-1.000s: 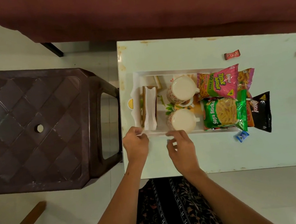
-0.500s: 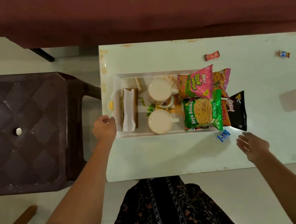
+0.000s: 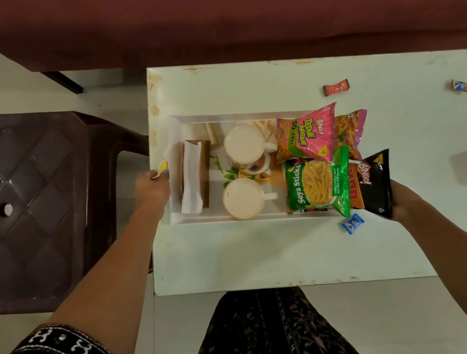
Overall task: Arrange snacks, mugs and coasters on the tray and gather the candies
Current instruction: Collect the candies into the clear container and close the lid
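While left hand grips tray, right hand outstretched.

Left hand gripping tray end, right hand seemingly under black packet

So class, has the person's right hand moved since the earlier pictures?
Yes. The right hand went from the tray's near rim, rightward past the blue candy, to the black snack packet.

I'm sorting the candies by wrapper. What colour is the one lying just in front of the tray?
Blue, with a white patch: the candy, clearest in the head view.
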`<state>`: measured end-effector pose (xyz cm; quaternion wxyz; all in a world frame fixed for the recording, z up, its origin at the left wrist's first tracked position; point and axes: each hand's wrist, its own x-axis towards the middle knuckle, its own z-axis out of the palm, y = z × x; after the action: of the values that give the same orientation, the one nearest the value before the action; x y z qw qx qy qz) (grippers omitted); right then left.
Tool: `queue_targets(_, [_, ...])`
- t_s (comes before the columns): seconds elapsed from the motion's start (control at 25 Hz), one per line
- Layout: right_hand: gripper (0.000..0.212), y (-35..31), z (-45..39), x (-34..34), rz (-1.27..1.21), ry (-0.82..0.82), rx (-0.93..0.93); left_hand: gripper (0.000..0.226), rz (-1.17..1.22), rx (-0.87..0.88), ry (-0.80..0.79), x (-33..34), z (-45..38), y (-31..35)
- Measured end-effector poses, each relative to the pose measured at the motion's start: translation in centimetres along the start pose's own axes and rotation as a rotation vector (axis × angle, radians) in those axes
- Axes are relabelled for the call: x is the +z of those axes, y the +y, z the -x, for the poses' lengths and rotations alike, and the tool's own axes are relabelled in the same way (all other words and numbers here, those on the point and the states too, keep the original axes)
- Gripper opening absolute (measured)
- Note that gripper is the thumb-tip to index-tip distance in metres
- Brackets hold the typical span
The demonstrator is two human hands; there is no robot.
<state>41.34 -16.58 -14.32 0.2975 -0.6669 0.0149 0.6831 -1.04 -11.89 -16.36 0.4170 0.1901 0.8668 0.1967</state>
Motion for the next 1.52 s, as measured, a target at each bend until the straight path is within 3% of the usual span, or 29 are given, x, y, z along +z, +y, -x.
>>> queue_targets(0.16, [0.044, 0.4, -2.0, -0.2, 0.047, 0.094, -0.033, 0.039, 0.115, -0.061, -0.022, -0.1, -1.2, 0.3])
queue_targets(0.28, [0.062, 0.2, -2.8, -0.3, 0.064, 0.073, -0.048, 0.038, 0.131, -0.077, -0.055, -0.4, -1.7, 0.4])
queue_targets(0.4, [0.060, -0.4, -3.5, -0.4, 0.139, 0.091, -0.007, 0.034, 0.130, -0.082, -0.095, -0.6, -2.1, 0.2])
queue_targets(0.52, [0.075, -1.0, -3.5, 0.2, 0.223, 0.110, -0.041, 0.027, 0.131, -0.091, -0.121, -0.8, -2.2, 0.6])
queue_targets(0.64, [0.048, -1.8, -2.4, 0.9, 0.211, -0.011, -0.063, 0.025, 0.116, -0.107, -0.088, -0.8, -2.0, 1.1])
queue_targets(0.68, [0.050, -1.8, -2.5, 0.8, 0.229, 0.004, -0.059, 0.025, 0.106, -0.110, -0.078, -0.8, -1.8, 1.2])
queue_targets(0.88, [0.020, -2.4, -4.1, -1.6, 0.180, 0.153, -0.017, 0.019, 0.088, -0.115, -0.078, -0.6, -0.3, 1.7])
queue_targets(1.04, [0.037, -3.0, -5.0, -5.2, 0.204, 0.218, -0.041, 0.026, 0.124, -0.097, -0.095, 0.9, 2.0, 2.7])
queue_targets(1.24, [0.069, -6.1, -4.3, -10.7, 0.220, 0.103, -0.082, 0.034, 0.180, -0.065, -0.115, 5.1, 6.3, 3.6])
queue_targets(1.52, [0.068, -10.6, -3.4, -18.7, 0.193, -0.003, -0.105, 0.014, 0.230, -0.018, -0.142, 12.5, 11.7, 3.3])
